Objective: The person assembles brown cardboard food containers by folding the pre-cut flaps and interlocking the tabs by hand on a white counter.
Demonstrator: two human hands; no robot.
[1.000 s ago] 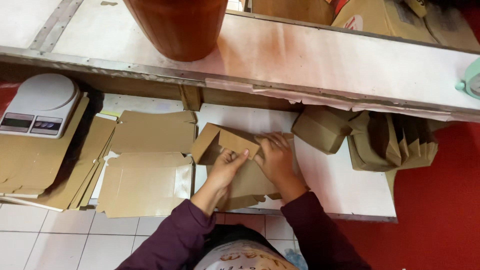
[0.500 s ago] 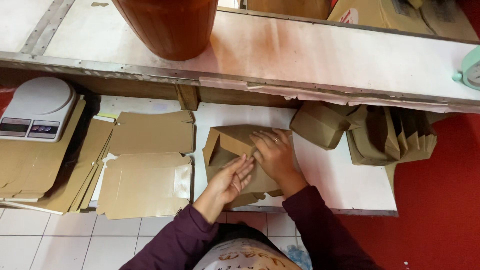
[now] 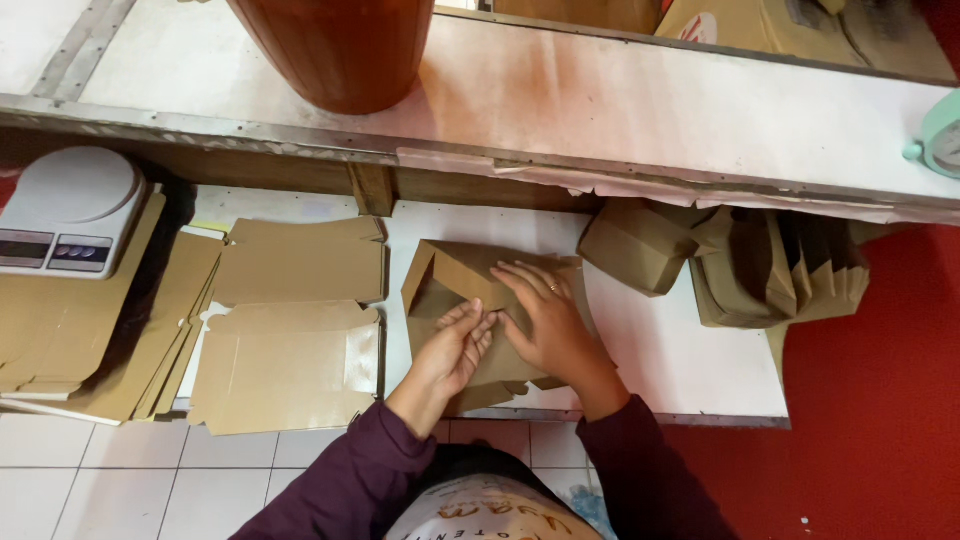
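i see both hands pressing a half-folded cardboard box on the white shelf.
left hand [image 3: 455, 345] and right hand [image 3: 545, 320] lie open, flat on the box [image 3: 450, 285]; one wall stands up, the rest unfolded. flat blanks [image 3: 290, 365] wait left, folded boxes [image 3: 640, 245] right.

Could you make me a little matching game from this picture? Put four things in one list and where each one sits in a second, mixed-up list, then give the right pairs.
Things:
1. scale
2. red-brown tub
3. flat blanks
4. folded boxes

Places:
A. on the upper shelf, at the top of the view
B. far left of the lower shelf, on a cardboard stack
C. right end of the lower shelf, under the upper one
D. lying just left of the two hands

Pairs: 1-B, 2-A, 3-D, 4-C
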